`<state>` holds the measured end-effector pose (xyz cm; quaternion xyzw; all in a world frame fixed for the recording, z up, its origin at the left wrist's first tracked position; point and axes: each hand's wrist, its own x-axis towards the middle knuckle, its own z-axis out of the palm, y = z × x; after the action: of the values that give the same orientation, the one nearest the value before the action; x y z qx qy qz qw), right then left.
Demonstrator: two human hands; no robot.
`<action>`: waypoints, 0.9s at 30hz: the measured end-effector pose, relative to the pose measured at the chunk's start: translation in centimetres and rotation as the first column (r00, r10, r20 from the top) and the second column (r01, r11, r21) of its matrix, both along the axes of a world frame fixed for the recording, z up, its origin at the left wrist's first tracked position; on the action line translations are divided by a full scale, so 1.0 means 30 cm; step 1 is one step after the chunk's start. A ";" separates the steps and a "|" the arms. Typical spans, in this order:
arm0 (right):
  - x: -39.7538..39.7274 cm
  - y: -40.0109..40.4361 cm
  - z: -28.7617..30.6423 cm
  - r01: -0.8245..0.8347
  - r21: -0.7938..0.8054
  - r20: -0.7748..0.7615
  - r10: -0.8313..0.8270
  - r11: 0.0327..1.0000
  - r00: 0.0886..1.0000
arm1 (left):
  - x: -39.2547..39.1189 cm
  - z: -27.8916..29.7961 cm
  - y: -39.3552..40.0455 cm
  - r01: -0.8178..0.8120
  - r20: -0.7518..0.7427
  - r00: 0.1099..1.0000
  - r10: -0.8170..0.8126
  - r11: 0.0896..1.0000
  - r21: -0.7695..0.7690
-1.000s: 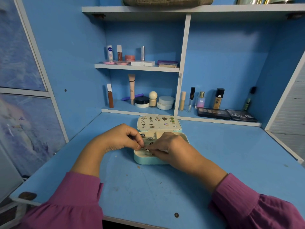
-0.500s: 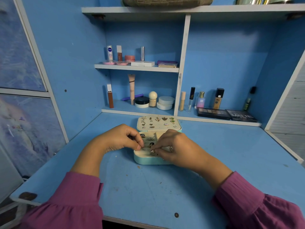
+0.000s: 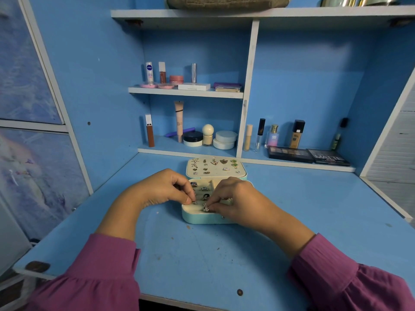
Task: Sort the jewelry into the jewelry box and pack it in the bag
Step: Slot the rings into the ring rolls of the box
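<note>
A person in magenta sleeves is working over a small mint-green jewelry box that is sitting open on the blue desk, its lid lying back flat toward the shelves. The left hand is curling its fingers in, thumb and forefinger pinching a small silver piece at the front left of the tray. The right hand is doing much the same just beside it, fingertips pinching a sparkly silver ring low over the front compartment; whether the ring is touching the lining is hard to tell. Between the two hands, several rings are sitting in the cream slots. Small earrings and studs are lying pinned in rows across the lid's padded inside. Behind the box, cosmetics are standing on the shelves: a foundation bottle, two eyeshadow palettes side by side, round white jars and a tall tube
</note>
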<state>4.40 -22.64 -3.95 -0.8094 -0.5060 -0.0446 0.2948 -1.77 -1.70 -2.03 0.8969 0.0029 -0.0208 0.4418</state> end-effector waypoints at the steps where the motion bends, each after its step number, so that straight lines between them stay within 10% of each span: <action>1: -0.003 0.001 0.003 0.002 -0.008 -0.001 -0.002 1.000 1.000 | 0.001 -0.001 0.001 0.001 -0.001 1.000 -0.001 1.000 -0.001; 27: -0.003 0.014 -0.009 0.059 0.047 -0.165 -0.051 0.997 0.985 | 0.029 -0.034 0.017 0.067 0.020 0.998 -0.066 0.997 -0.031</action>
<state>4.30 -22.21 -4.21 -0.8161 -0.4562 0.0006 0.3549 -0.91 -1.18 -3.05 0.8895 -0.0313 -0.0269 0.4551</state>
